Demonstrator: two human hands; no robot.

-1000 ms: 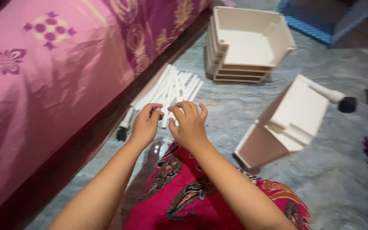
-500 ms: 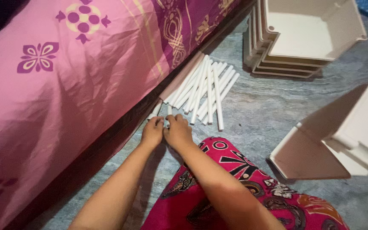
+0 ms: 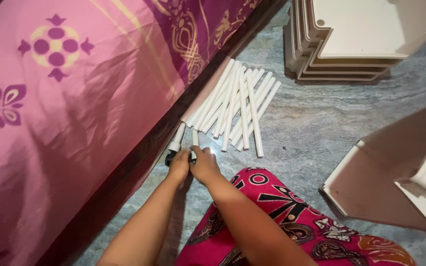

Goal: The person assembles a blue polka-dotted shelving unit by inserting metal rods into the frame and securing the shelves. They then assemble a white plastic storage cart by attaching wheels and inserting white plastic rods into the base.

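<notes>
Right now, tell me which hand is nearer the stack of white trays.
The right hand, though only slightly. Both hands sit together at the low end of the white tube pile, the left hand beside the bed, far below-left of the stack of white trays.

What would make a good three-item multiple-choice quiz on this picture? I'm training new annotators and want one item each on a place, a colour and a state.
1. Where do the white tubes lie?
A. on the bed
B. on the floor beside the bed
C. inside a tray

2. What colour is the bedcover?
A. pink and purple
B. green
C. plain white

3. How are the left hand and right hand placed?
A. far apart
B. resting on the lap
C. close together at the near ends of two tubes by the bed edge

Answers:
1 B, the tubes rest on the grey floor along the bed's side.
2 A, the cloth is pink with purple patterns.
3 C, both hands meet at the tube ends, apparently touching them.
</notes>
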